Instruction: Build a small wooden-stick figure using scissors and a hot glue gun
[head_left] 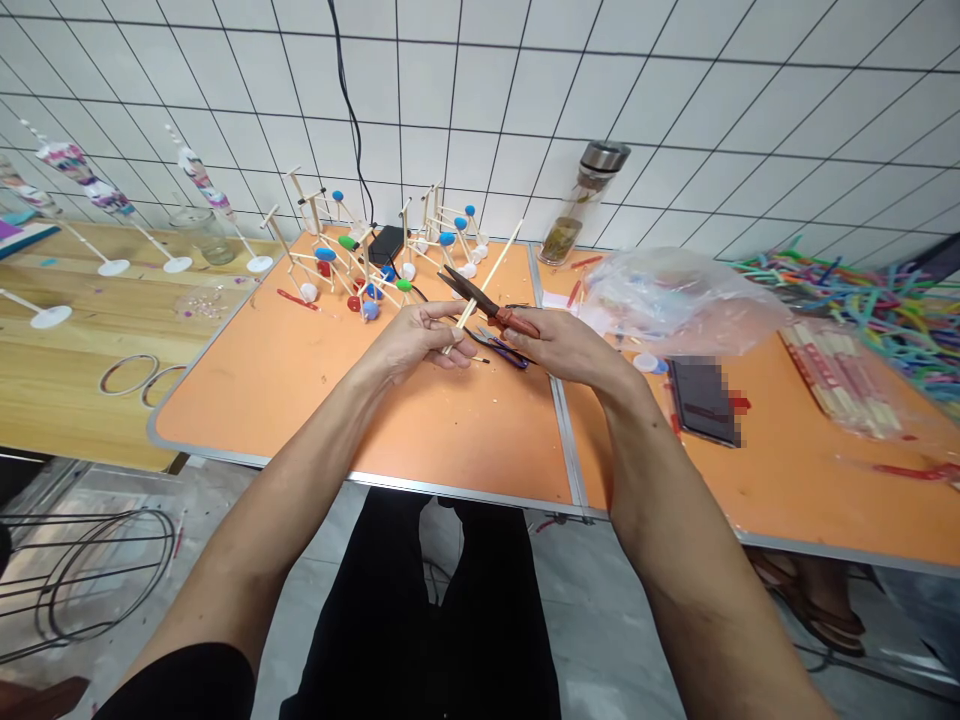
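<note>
My left hand (424,338) pinches thin wooden sticks that look like chopsticks (501,258); one long stick slants up to the right, with shorter pieces beside it. In my right hand (562,340) is a pair of scissors (491,308) with reddish-brown handles. Its dark blades are parted and cross the long stick just above my left fingers. Under my hands lies a second tool with dark blue handles (510,352), partly covered. Behind them stand several stick models with bottle caps (325,256) in blue, green, red and white.
A glass tea bottle (574,205) stands by the tiled wall. To the right are a clear plastic bag (675,300), a phone (701,400), packed chopsticks (840,380) and colourful long balloons (877,310). On the wooden table at left stand wrapped sticks on white bases (178,264).
</note>
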